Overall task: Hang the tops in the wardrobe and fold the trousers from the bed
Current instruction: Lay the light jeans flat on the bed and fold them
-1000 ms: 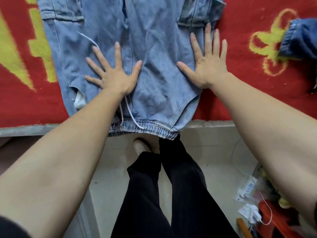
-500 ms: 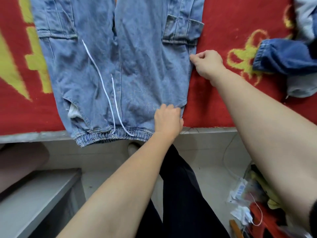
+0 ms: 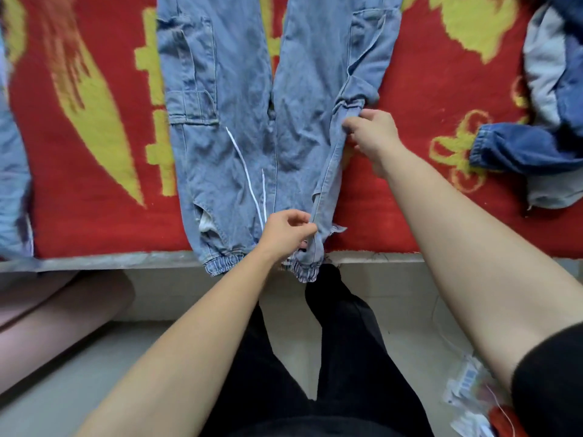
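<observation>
Red woven bed cover with yellow motifs spread flat, grey bed edge below it, pale smooth floor beneath, white paper labels lying at lower right

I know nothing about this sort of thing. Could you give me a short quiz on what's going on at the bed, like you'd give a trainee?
1. True or false: the light blue denim trousers lie spread on the red and yellow patterned bedcover.
2. Pick one. The right hand: A) pinches the trousers' lifted side edge; B) lies flat on the bedcover; C) hangs idle off the bed.
3. Fill in: the left hand pinches that same edge close to the elastic ____.

Key: 1 true; 2 A; 3 waistband.
</observation>
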Demonstrator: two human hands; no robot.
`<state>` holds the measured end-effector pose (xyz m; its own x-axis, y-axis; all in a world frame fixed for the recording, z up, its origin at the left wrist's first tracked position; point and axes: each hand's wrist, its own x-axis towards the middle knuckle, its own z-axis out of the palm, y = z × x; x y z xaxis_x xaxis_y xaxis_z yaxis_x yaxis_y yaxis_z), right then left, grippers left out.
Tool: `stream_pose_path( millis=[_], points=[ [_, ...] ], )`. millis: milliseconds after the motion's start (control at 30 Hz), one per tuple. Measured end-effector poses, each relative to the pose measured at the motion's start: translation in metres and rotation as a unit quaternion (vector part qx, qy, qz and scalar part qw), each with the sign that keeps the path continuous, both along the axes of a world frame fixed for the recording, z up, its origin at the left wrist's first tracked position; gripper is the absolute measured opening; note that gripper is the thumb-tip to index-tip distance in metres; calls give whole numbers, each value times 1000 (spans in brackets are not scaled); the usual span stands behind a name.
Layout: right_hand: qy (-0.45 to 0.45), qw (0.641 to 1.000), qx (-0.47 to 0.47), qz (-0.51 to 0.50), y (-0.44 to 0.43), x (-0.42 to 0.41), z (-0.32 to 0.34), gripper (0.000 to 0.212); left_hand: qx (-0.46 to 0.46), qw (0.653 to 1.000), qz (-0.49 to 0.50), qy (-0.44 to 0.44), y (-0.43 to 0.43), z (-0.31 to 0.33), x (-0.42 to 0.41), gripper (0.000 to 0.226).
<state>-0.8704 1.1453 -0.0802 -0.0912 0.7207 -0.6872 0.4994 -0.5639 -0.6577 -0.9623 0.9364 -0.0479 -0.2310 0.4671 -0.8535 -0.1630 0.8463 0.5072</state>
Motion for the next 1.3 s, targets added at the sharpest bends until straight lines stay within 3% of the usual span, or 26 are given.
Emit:
stream_pose_path(
  millis=[67,267,467,633,700,800,867,1000,1167,1300],
  points=[
    [15,999,46,-9,-14,-39,7,43,-7,1000,29,11,-8,3,-34,14],
    [24,989,134,54,-59,-155,0,36,-16,992,114,52,-48,-15,-130,32],
    [36,970,168,174,-106,-251,-23,38,-10,982,161,99,-93,-40,-188,23],
    [45,969,181,161,-126,-289,-43,40,6,969,226,103,-114,-56,-219,18],
    [26,962,174,210,-126,-290,-54,45,6,978,170,121,-119,-60,-225,18],
    [-8,938,133,321,-123,-279,-63,55,-18,998,62,12,-125,-63,-222,27],
    [-20,939,118,322,-122,-275,-62,57,-24,998,12,-50,-131,-60,-220,22],
    [-44,951,91,291,-124,-270,-56,60,-4,988,62,-144,-134,-50,-217,18],
    [-35,935,148,320,-137,-267,-61,59,-8,990,-84,114,-142,-71,-206,24],
    [-49,922,149,354,-142,-266,-69,59,-41,984,-118,126,-146,-86,-211,28]
  ],
)
